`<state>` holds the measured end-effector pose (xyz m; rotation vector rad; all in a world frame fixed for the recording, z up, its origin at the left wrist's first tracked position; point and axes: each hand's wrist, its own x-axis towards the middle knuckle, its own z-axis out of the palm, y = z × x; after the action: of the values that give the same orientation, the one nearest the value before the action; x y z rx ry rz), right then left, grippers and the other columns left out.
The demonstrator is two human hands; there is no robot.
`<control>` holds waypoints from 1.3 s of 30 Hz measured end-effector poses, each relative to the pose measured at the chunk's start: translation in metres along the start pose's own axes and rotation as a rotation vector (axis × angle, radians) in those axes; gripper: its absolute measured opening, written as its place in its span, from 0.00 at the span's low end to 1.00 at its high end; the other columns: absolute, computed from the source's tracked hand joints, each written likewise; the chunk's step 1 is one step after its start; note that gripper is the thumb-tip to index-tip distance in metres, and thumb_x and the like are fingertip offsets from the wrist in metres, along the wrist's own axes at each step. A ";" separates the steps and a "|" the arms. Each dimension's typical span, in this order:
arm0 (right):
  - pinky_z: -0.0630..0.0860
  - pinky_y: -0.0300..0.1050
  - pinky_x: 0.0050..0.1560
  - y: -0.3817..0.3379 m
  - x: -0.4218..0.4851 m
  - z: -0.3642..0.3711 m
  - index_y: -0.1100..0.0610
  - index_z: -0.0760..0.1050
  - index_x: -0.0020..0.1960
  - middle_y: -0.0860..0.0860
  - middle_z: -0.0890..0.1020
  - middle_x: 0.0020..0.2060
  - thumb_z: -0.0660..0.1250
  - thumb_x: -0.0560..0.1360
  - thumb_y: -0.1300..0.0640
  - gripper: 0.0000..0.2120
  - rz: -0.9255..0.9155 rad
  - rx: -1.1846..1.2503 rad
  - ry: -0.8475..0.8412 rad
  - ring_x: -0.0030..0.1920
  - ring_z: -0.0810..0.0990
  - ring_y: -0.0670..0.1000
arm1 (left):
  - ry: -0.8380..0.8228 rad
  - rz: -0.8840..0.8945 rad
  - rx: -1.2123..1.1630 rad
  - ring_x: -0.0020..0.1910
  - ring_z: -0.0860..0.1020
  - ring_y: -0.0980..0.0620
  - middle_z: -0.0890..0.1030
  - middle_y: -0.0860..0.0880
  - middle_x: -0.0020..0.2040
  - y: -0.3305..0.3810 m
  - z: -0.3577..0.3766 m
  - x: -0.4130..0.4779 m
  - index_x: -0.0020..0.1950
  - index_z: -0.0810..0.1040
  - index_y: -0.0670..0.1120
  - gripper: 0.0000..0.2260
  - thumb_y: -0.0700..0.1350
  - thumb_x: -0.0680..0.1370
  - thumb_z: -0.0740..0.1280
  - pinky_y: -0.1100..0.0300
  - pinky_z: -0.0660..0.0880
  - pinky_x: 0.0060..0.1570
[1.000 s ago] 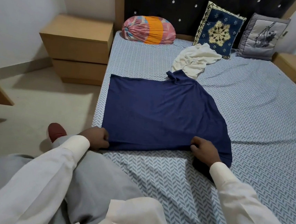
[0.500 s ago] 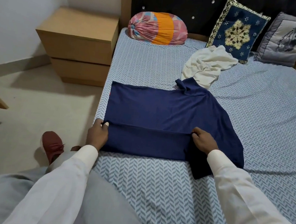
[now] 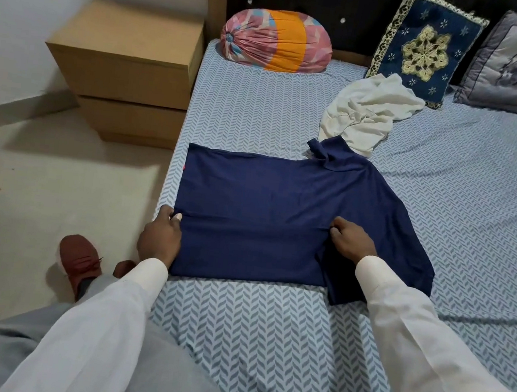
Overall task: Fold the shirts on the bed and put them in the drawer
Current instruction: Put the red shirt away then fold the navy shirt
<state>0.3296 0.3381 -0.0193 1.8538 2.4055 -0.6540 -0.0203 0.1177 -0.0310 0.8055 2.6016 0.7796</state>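
Note:
A navy blue shirt (image 3: 269, 197) lies flat on the bed (image 3: 238, 326), its near part folded over itself. My left hand (image 3: 160, 238) pinches the folded edge at the shirt's left side. My right hand (image 3: 352, 239) grips the same folded edge toward the right, fingers curled into the cloth. A crumpled white shirt (image 3: 369, 115) lies beyond the navy one, touching its collar. The wooden bedside drawer unit (image 3: 127, 69) stands on the floor left of the bed, its drawers closed.
A pink and orange bolster (image 3: 275, 41), a blue patterned cushion (image 3: 423, 47) and a grey cushion (image 3: 509, 65) lean on the headboard. My knee and a red shoe (image 3: 79, 259) are at the bed's left edge. Bare floor lies to the left.
Both hands have carried the shirt's near hem away from me, laying a fold across its lower part. The fold has grown wider since half a second ago.

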 end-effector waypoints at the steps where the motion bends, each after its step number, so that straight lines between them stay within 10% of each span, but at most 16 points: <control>1: 0.72 0.51 0.51 0.000 0.001 0.002 0.49 0.72 0.52 0.53 0.78 0.56 0.58 0.78 0.50 0.07 -0.002 -0.010 -0.010 0.56 0.77 0.58 | 0.006 0.000 0.036 0.50 0.78 0.34 0.80 0.37 0.53 0.002 -0.001 0.000 0.57 0.72 0.47 0.10 0.52 0.82 0.59 0.49 0.71 0.47; 7: 0.72 0.55 0.52 -0.001 -0.049 0.007 0.49 0.71 0.55 0.50 0.74 0.50 0.71 0.66 0.33 0.26 -0.088 -0.041 0.298 0.54 0.74 0.57 | 0.163 0.434 0.220 0.53 0.73 0.36 0.72 0.39 0.59 0.028 0.014 -0.028 0.67 0.71 0.44 0.22 0.50 0.75 0.67 0.43 0.74 0.50; 11: 0.74 0.52 0.45 0.016 -0.106 0.023 0.49 0.69 0.56 0.50 0.72 0.49 0.66 0.60 0.31 0.32 -0.185 -0.220 0.198 0.50 0.73 0.57 | -0.312 0.803 0.324 0.74 0.62 0.40 0.65 0.44 0.75 0.071 0.048 -0.094 0.76 0.64 0.54 0.28 0.61 0.77 0.58 0.43 0.64 0.70; 14: 0.72 0.50 0.43 0.026 -0.129 0.034 0.50 0.66 0.64 0.53 0.71 0.54 0.67 0.66 0.39 0.30 -0.121 -0.295 0.090 0.54 0.71 0.59 | -0.617 0.771 0.545 0.79 0.39 0.40 0.42 0.48 0.81 0.085 0.075 -0.126 0.80 0.44 0.60 0.36 0.67 0.78 0.57 0.34 0.45 0.74; 20: 0.77 0.48 0.51 0.026 -0.064 -0.020 0.48 0.79 0.59 0.52 0.83 0.57 0.66 0.71 0.55 0.16 -0.076 -0.245 -0.042 0.57 0.81 0.58 | -0.665 0.714 0.696 0.77 0.34 0.36 0.36 0.46 0.80 0.089 0.089 -0.135 0.80 0.37 0.60 0.40 0.70 0.76 0.56 0.28 0.39 0.70; 28: 0.75 0.45 0.54 0.063 0.003 -0.137 0.54 0.74 0.63 0.52 0.81 0.53 0.70 0.70 0.58 0.21 0.193 0.490 0.581 0.48 0.80 0.53 | -0.688 0.664 0.741 0.78 0.38 0.36 0.39 0.46 0.81 0.104 0.085 -0.136 0.78 0.35 0.61 0.44 0.69 0.75 0.62 0.26 0.47 0.69; 35: 0.77 0.39 0.34 0.156 -0.068 -0.069 0.57 0.80 0.51 0.55 0.85 0.42 0.75 0.69 0.55 0.12 0.382 0.397 0.097 0.35 0.82 0.53 | -0.706 0.655 0.772 0.78 0.38 0.35 0.39 0.46 0.81 0.110 0.086 -0.136 0.78 0.33 0.62 0.45 0.70 0.74 0.62 0.25 0.49 0.68; 39: 0.80 0.51 0.48 0.164 -0.075 -0.048 0.61 0.81 0.49 0.58 0.84 0.42 0.75 0.69 0.55 0.12 0.410 0.308 0.055 0.42 0.83 0.57 | -0.711 0.652 0.765 0.78 0.38 0.36 0.39 0.47 0.81 0.107 0.088 -0.135 0.78 0.33 0.62 0.45 0.71 0.74 0.61 0.26 0.48 0.68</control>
<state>0.5144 0.3188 -0.0052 2.4128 1.9371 -0.9811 0.1706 0.1470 -0.0225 1.7824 1.9150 -0.4107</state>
